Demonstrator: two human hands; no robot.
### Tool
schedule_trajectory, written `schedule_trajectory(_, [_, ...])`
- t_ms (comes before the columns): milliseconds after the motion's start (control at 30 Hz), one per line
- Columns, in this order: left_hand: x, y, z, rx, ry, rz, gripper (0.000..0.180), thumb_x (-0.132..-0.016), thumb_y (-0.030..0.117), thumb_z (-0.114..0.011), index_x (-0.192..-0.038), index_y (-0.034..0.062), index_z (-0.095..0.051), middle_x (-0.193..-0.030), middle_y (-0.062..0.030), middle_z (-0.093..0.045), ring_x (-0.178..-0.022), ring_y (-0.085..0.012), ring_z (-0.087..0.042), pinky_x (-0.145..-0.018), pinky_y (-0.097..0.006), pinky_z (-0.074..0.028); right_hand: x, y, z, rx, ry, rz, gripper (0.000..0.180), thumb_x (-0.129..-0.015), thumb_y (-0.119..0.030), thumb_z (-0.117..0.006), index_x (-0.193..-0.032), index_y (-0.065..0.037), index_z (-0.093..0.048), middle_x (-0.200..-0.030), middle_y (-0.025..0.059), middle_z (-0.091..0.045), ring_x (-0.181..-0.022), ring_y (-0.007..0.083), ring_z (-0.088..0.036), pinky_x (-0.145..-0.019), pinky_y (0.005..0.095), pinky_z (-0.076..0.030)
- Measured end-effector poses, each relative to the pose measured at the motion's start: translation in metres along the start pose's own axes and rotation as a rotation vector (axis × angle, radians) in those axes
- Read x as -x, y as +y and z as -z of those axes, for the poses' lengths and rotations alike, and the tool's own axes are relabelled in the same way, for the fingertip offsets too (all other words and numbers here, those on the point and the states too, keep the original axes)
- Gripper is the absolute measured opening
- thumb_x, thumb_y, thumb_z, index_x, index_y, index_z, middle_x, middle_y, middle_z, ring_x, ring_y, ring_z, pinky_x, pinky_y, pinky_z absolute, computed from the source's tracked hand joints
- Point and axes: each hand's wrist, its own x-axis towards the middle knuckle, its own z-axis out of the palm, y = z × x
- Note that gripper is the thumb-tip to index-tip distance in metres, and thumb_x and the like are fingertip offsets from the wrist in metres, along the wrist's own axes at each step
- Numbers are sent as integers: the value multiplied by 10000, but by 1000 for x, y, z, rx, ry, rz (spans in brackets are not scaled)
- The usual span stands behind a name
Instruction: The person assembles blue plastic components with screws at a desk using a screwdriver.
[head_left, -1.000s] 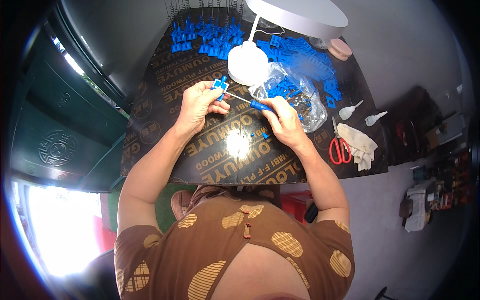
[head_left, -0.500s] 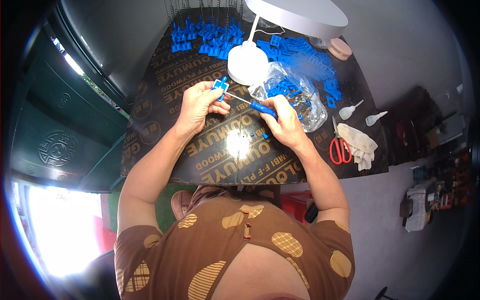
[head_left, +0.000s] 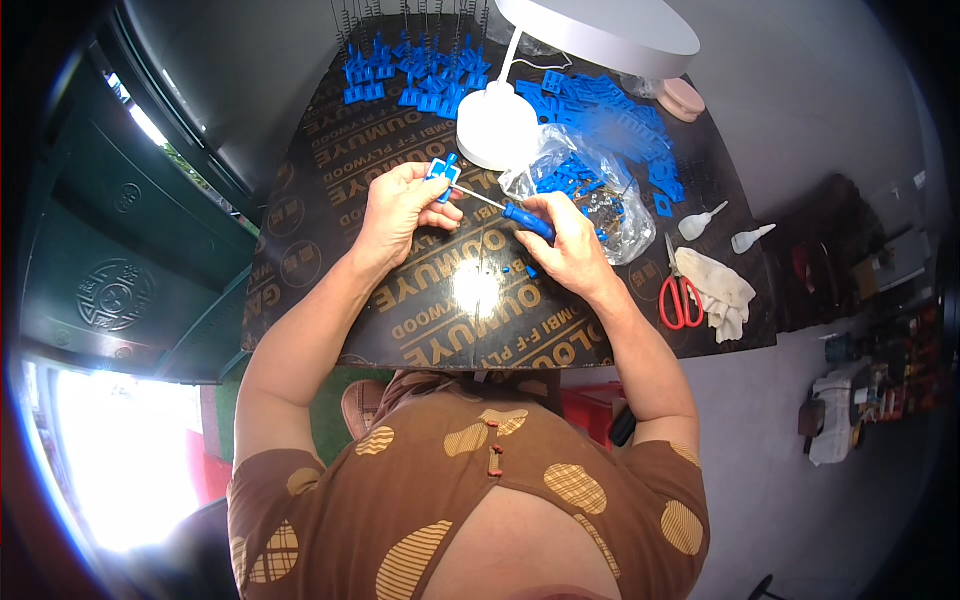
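Note:
My left hand (head_left: 397,212) pinches a small blue plastic part (head_left: 443,173) with a square, pale-edged body and a knob on top. My right hand (head_left: 567,243) is closed round the blue handle of a screwdriver (head_left: 528,219). Its thin metal shaft runs up and left, and the tip meets the side of the blue part; exactly where it touches is too small to make out. A few tiny blue pieces (head_left: 531,271) lie on the dark printed tabletop (head_left: 430,335) below the screwdriver.
A white lamp (head_left: 496,130) stands beyond my hands. Past it lie blue parts with upright springs (head_left: 425,75) and a heap of flat blue pieces (head_left: 620,115). An open clear bag (head_left: 637,225) holds small parts. Red-handled scissors (head_left: 680,300), a cloth (head_left: 718,290) and two white squeeze bottles (head_left: 700,222) sit right.
Both hands keep almost the same place and hold. The right fingers have shifted slightly on the screwdriver handle, and its shaft still meets the blue part.

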Motion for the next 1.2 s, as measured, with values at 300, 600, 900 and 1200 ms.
schedule_trajectory(300, [-1,0,0,-9,12,0,286,-902,108,-612,-1062,-99,-495,-870,-192,-639,-644,-179,-675,-567,-244,-593,0,15,-1,61,-15,89,249,-823,-79,-643,-1045,13,-580,-923,161,-592,-825,310,-621,-721,378,-503])
schedule_trajectory(600, [-1,-2,1,1,0,12,307,-900,111,-624,-1074,-100,-485,-875,-189,-639,-647,-177,-673,-567,-244,-591,0,7,-1,33,-4,24,265,-805,-90,-659,-1035,10,-573,-908,156,-584,-820,312,-615,-721,376,-502])
schedule_trajectory(900, [0,-1,0,5,-23,-10,312,-903,98,-613,-1098,-104,-476,-904,-198,-634,-668,-184,-675,-585,-248,-594,0,13,0,70,6,73,220,-812,-79,-638,-1013,-1,-597,-911,151,-593,-816,303,-611,-721,370,-496])
schedule_trajectory(1200, [-2,-4,4,-2,-28,-5,301,-907,94,-603,-1097,-104,-478,-884,-193,-638,-658,-186,-675,-579,-253,-594,0,15,-1,69,-9,57,178,-831,-103,-623,-979,-4,-624,-888,146,-605,-807,305,-617,-724,371,-499])
